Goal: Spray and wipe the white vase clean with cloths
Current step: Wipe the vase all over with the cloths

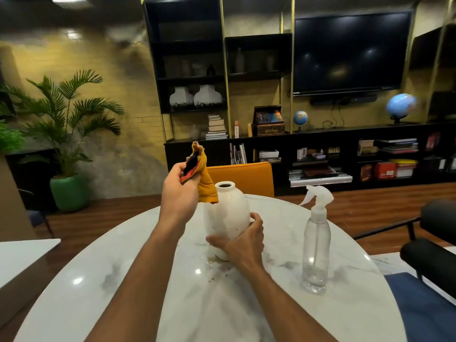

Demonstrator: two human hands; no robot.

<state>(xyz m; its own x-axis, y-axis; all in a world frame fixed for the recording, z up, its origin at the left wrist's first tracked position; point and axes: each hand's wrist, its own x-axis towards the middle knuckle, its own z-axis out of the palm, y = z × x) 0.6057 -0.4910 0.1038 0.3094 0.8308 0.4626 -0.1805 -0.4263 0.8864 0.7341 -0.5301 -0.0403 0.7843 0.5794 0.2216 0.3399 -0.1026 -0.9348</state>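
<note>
A round white marble table (98, 280) fills the lower part of the view, its glossy top catching spots of light. Behind its far edge stands an orange chair (243, 177), only the backrest showing. On the table, a little past the middle, the white vase (228, 213) stands tilted, leaning toward the left with its dark open mouth at the top; a few small dark specks mark its lower side, and a small brownish smear and some crumbs lie on the marble just below its base. To the right of the vase, well apart from it, a clear spray bottle (315, 243) with a white trigger head stands upright (it looks nearly empty). The right hand (243, 243) is wrapped around the lower part of the vase, fingers curled behind it and thumb across the front, steadying it. The left hand (179, 191) is raised beside the vase's neck, closed around a bunched mustard-yellow cloth (204, 178) with a dark and red patch inside its folds; the cloth's lower end hangs just against the vase's shoulder.
</note>
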